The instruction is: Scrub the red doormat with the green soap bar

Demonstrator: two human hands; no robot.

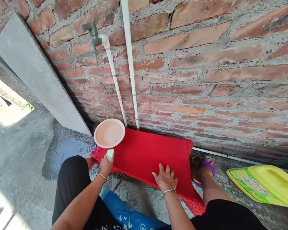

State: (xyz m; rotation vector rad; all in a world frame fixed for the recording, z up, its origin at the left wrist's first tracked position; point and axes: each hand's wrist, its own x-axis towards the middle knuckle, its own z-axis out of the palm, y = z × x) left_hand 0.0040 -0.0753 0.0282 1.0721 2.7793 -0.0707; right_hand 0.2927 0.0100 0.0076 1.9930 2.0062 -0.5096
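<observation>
My left hand (pixel 106 166) is closed around a pale green bar of soap (pixel 109 154), at the near left edge of a red cloth. The red cloth (pixel 146 150) lies spread over a low, bench-like support, and its textured edges hang down at both ends. My right hand (pixel 166 179) rests on the near right part of the cloth with its fingers spread and nothing in them. A shallow pale pink basin (pixel 109 133) stands at the cloth's far left corner, just beyond the soap. What holds the cloth up is hidden beneath it.
A brick wall (pixel 194 80) rises behind the cloth, with a tap (pixel 92 35) and white pipes (pixel 131 57) on it. A grey slab (pixel 40 73) leans at left. On the right lies a yellow detergent jug (pixel 266 185). The concrete floor (pixel 26 153) is wet near the basin.
</observation>
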